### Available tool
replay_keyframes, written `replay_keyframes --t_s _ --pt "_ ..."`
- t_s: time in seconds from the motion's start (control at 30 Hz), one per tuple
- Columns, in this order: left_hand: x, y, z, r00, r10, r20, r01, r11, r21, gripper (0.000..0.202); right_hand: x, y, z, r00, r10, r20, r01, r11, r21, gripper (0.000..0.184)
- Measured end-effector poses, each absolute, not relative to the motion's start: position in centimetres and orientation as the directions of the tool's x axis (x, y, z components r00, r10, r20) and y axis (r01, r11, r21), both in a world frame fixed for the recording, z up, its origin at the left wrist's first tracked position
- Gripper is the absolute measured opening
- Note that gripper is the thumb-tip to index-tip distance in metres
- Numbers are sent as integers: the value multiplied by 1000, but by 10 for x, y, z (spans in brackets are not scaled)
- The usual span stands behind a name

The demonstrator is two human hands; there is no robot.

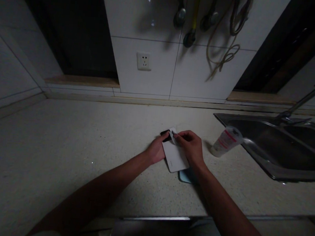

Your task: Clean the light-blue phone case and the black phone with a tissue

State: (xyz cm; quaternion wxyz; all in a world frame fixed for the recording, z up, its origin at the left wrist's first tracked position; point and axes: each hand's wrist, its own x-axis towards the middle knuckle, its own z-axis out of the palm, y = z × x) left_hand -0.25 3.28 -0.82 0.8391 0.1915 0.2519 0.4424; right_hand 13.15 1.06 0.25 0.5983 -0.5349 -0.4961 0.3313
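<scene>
**A:** Head camera, and the person's left hand (157, 149) is clamping a flat white slab (175, 155), possibly a phone or its cover, out in the middle of the speckled table (62, 143).

**B:** And the right hand (190, 146)?

**A:** Working a narrow pinch, fingertips closed at the slab's top corner, right by a small black patch (167, 136). The left hand has it wider, wrapped around that upper end.

**B:** How would that thing handle?

**A:** It looks light and stiff, and that smooth face could be slippery, so the long edges seem the safest place to take hold. It may be fragile too, if it's a phone.

**B:** What's that peeking out below?

**A:** A pale blue flat piece (186, 177), tucked against the slab's lower edge.

**B:** Any writing?

**A:** A faint mark low on the white face, too small to read. Off to the right, a white tube (225, 141) with red printing lies beside the steel sink (275, 149), and its words can't be made out either.
</scene>
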Motion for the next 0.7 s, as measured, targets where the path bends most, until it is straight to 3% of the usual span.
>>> replay_keyframes --t_s 0.1,0.37,0.63,0.7 --pt "-1 33 -15 459 857 -233 -632 499 592 11 132 8 1 296 921 254 157 216 -964 33" --pt "-2 34 -23 320 941 -112 -669 308 676 30 123 -1 10 308 902 302 122 277 -953 25" --pt "0 27 -12 226 953 -202 -710 303 636 9 115 -9 10 246 905 347 12 355 -935 21" --pt "0 23 -6 281 927 -248 -693 375 616 19 111 -12 11 213 909 359 -14 370 -929 21"
